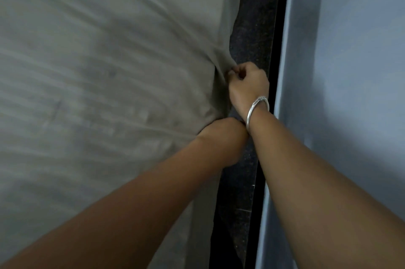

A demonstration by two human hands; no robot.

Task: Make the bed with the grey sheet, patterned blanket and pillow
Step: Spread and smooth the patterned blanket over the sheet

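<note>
The soft grey cotton sheet [98, 71] covers the bed from the left edge of my view across to the bed's right edge, its matte cloth drawn into long shallow creases that fan out from that edge. My left hand [221, 124] is pushed down at the right edge of the bed, buried under the sheet past the wrist, so I cannot tell whether it is wide or closed; only the bare forearm shows, crossing the cloth from the lower left. Just beyond it, my right hand [247, 84] is curled into a fist, pinching a bunched fold of the sheet's border between thumb and fingers and holding it taut. A smooth round silver metal bangle [257, 111] sits on that wrist. Beside the sheet's border runs a strip of dark, coarse speckled mattress side [249, 27], then a thin black bed-frame rail [278, 38]. Furthest right stands the flat, blue-grey painted wall [350, 71].
</note>
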